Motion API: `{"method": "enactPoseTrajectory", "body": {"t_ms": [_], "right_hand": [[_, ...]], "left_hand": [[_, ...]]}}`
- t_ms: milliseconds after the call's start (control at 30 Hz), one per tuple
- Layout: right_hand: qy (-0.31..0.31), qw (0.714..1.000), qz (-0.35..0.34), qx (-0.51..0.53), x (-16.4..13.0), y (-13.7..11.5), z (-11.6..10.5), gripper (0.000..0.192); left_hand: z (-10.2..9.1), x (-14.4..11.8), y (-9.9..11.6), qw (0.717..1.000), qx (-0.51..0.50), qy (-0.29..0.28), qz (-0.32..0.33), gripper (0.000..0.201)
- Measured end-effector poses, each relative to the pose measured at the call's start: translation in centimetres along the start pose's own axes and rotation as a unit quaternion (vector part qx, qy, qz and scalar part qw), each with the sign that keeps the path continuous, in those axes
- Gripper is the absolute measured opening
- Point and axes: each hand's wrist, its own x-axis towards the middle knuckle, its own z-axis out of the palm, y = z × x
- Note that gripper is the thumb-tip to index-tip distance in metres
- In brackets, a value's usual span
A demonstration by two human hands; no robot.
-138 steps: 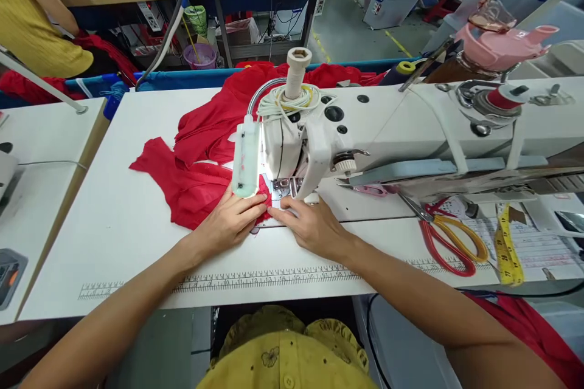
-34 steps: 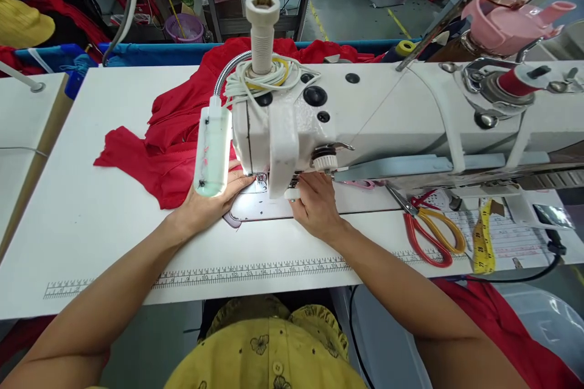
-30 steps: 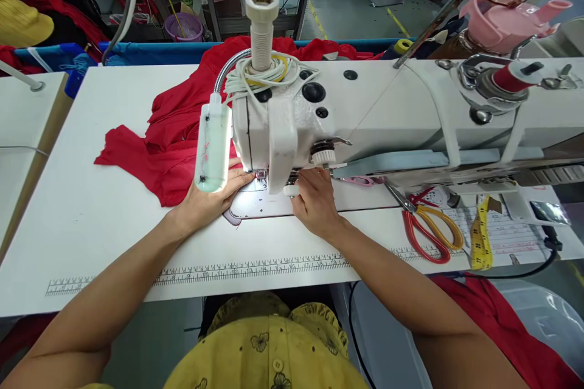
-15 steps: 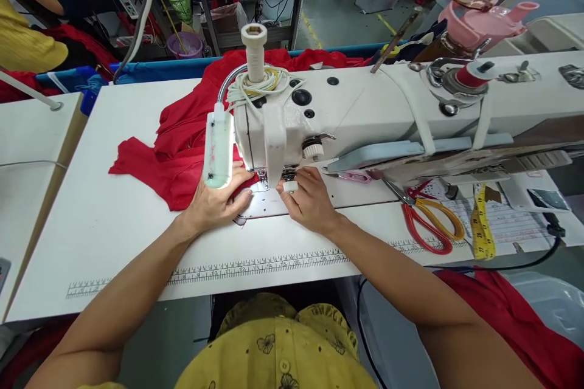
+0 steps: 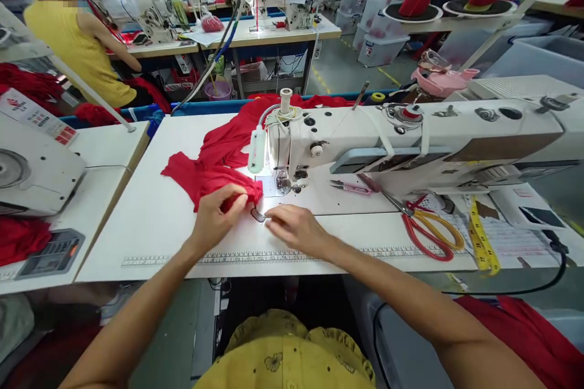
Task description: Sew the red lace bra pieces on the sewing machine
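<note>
My left hand [image 5: 218, 217] pinches the edge of a red fabric piece [image 5: 207, 179] lying bunched on the white sewing table [image 5: 164, 225]. Just right of it, my right hand [image 5: 296, 230] is closed at the fingertips, close to the fabric edge; whatever it may hold is too small to make out. A small dark curved thing [image 5: 258, 214] lies on the table between the two hands. Behind them stands a white sewing machine [image 5: 351, 137], its presser foot [image 5: 283, 184] apart from the near end of the fabric.
Pink thread snips [image 5: 351, 188] lie on the machine bed. Right of them are red-and-yellow-handled scissors [image 5: 429, 234], a yellow tape measure [image 5: 482, 237] and papers. A printed ruler [image 5: 274, 256] runs along the front edge. A person in yellow [image 5: 84, 51] sits at far left.
Both hands have come away from the needle area toward the front edge, drawing the red fabric's near end out from the presser foot. The head view has tilted up, showing more of the room.
</note>
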Motion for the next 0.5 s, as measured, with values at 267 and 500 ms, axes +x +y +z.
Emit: {"method": "enactPoseTrajectory", "body": {"t_ms": [267, 500], "right_hand": [[0.08, 0.946, 0.179, 0.258, -0.7, -6.5, 1.7, 0.007], [-0.175, 0.944, 0.173, 0.221, -2.9, -4.3, -14.8, 0.02]], "left_hand": [[-4.5, -3.6, 8.7, 0.963, -0.188, -0.142, -0.129, 0.017], [-12.0, -0.5, 5.9, 0.891, -0.165, -0.373, -0.199, 0.023]]}}
